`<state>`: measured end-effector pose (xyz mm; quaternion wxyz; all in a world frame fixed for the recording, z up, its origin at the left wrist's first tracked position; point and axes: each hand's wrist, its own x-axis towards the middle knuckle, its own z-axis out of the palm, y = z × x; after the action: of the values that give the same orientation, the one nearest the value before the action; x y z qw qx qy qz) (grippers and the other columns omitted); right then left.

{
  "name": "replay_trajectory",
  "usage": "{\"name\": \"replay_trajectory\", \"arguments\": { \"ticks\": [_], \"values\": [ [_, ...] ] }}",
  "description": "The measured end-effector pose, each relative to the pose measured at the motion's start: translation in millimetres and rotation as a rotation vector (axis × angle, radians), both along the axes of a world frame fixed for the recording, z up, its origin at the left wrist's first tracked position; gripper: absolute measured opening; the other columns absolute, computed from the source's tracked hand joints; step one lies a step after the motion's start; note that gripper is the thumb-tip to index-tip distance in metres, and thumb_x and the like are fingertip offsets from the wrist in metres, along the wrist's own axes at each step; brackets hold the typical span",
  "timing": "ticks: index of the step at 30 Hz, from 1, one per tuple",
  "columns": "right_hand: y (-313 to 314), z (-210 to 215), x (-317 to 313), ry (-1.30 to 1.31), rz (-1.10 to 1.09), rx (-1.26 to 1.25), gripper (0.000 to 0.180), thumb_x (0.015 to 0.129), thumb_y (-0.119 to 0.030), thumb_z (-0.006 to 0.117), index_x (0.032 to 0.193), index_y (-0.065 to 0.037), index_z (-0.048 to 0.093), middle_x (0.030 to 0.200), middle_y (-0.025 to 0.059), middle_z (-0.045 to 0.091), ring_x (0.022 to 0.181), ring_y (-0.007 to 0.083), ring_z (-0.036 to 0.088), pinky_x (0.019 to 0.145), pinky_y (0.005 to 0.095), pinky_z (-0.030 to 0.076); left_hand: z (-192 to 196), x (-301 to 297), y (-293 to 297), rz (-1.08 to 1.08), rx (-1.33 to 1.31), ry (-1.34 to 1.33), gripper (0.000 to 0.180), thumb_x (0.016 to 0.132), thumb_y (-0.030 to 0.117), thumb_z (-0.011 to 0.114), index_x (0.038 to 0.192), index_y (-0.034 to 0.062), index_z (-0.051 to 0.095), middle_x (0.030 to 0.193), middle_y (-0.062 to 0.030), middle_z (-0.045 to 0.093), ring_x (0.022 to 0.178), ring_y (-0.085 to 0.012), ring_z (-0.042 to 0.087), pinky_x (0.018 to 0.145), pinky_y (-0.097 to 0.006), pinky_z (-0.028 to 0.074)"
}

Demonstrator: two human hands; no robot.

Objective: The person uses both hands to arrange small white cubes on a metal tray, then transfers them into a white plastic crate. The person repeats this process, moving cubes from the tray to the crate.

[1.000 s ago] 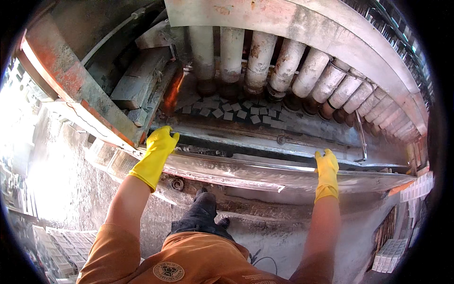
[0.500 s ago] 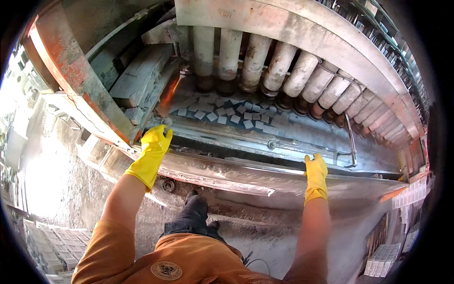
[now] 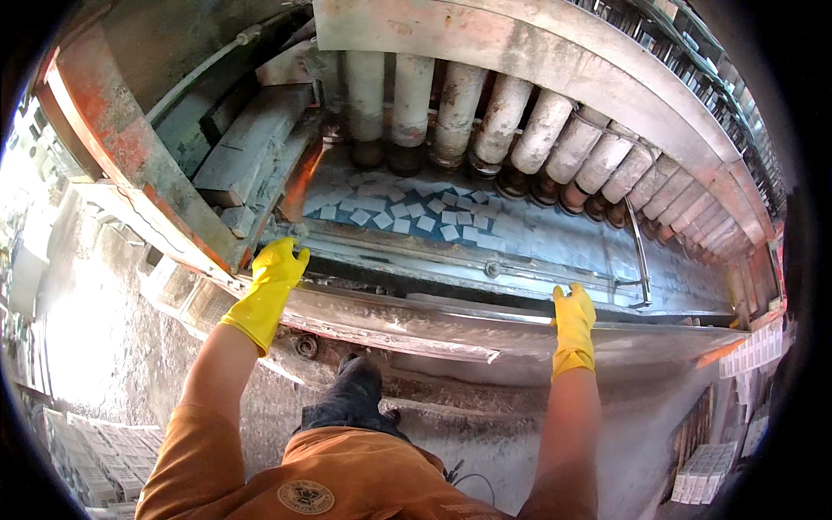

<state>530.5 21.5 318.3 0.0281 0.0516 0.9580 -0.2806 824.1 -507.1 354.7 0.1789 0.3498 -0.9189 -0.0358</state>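
Note:
A long metal front panel [image 3: 407, 322] runs across the near side of a large machine. Near its left end, my left hand [image 3: 276, 270], in a yellow rubber glove, has its fingers curled over the top edge, the thumb standing a little apart. Farther right, my right hand [image 3: 574, 314], gloved the same way, is closed on the same edge. Beyond the panel lies a wet bed [image 3: 520, 238] with many small pale square tiles [image 3: 416, 211] scattered over its left half. The undersides of both hands are hidden.
A row of thick vertical cylinders [image 3: 498, 121] hangs over the bed from a curved beam [image 3: 520, 39]. A thin metal bracket [image 3: 640, 260] rises at the right. Stacked tile sheets [image 3: 704, 472] stand low right, more sheets [image 3: 100, 455] low left. Wooden blocks [image 3: 256, 147] sit inside the left frame.
The view has shifted slightly, and the tiles and bed look brighter. Both hands stay on the panel edge in nearly the same places.

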Motion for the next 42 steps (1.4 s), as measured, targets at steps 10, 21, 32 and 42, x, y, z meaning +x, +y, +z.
{"name": "replay_trajectory", "arguments": {
  "ticks": [10,21,32,42],
  "values": [
    [10.0,-21.3,8.9,0.239,-0.098,-0.067,0.051,0.095,-0.044,0.066,0.128,-0.005,0.068,0.117,0.0151,0.074,0.105,0.0344,0.071,0.092,0.0435,0.054,17.0,2.4,15.2,0.005,0.143,-0.2,0.052,0.087,0.049,0.071,0.121,0.009,0.071,0.12,-0.018,0.072,0.115,-0.0367,0.066,0.098,-0.047,0.052],
    [-35.3,-20.2,48.8,0.573,-0.041,-0.132,0.038,0.095,-0.043,0.068,0.113,-0.01,0.077,0.098,0.0139,0.076,0.092,0.03,0.073,0.084,0.0401,0.055,16.6,-23.5,5.1,-0.414,0.226,-0.224,0.057,0.09,0.044,0.071,0.132,0.006,0.065,0.133,-0.02,0.066,0.128,-0.0367,0.059,0.108,-0.046,0.046],
    [-64.2,16.5,67.2,0.622,0.442,0.159,0.033,0.094,-0.033,0.061,0.072,-0.011,0.07,0.063,0.0098,0.066,0.061,0.0343,0.063,0.063,0.0452,0.047,-50.9,-170.6,-88.6,-0.09,0.191,-0.462,0.079,0.091,0.05,0.068,0.154,0.0076,0.044,0.16,-0.0202,0.042,0.144,-0.039,0.043,0.117,-0.05,0.039],
    [-76.8,28.0,58.8,0.582,0.428,0.054,0.03,0.092,-0.031,0.059,0.076,-0.01,0.073,0.065,0.0095,0.068,0.062,0.0349,0.064,0.065,0.0456,0.048,-96.3,-256.2,-46.0,0.539,0.464,-0.458,0.114,0.085,0.078,0.06,0.166,0.013,0.013,0.171,-0.0229,0.014,0.156,-0.045,0.018,0.124,-0.062,0.014]
  ]
}}
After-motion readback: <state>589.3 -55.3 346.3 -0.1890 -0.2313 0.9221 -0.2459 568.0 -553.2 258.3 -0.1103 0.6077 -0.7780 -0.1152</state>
